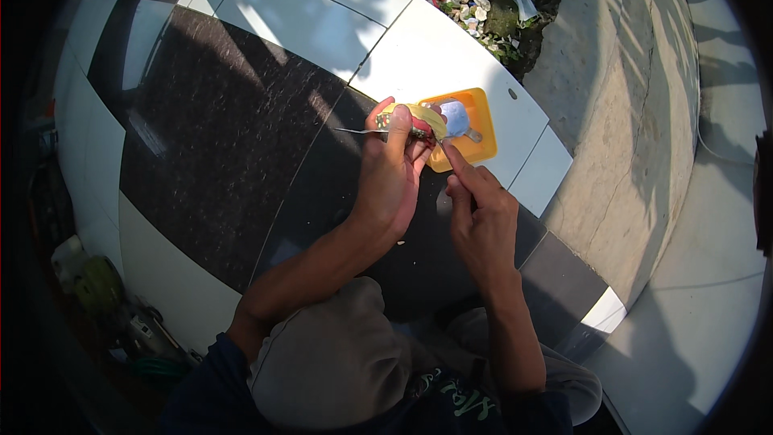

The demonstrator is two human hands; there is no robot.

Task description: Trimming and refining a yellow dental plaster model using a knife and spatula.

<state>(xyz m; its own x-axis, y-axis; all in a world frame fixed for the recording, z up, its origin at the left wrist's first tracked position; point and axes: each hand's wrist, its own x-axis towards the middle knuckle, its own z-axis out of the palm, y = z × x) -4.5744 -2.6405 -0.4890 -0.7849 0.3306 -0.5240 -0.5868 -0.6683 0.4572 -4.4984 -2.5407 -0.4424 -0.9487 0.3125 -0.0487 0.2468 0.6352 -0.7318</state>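
Observation:
A small yellow and red piece with a dark speckled patch (422, 118) is gripped between the thumb and fingers of my left hand (394, 161). From its left end sticks a thin, pale metal strip or wire (351, 130). My right hand (485, 213) has its index finger stretched to the right end of this piece, with the other fingers curled in. A thin glint shows at that fingertip, but what the right hand holds is hidden. Just behind the hands lies a shallow orange-yellow tray (485, 117) containing a rounded whitish-blue object (456, 118).
Dark and white tiles (233, 137) cover the floor, lit by patches of sun. A strip of rubble and litter (475, 0) runs beyond the tile edge, beside a concrete slab (596, 113). A greenish power tool (101, 286) stands at the left rim.

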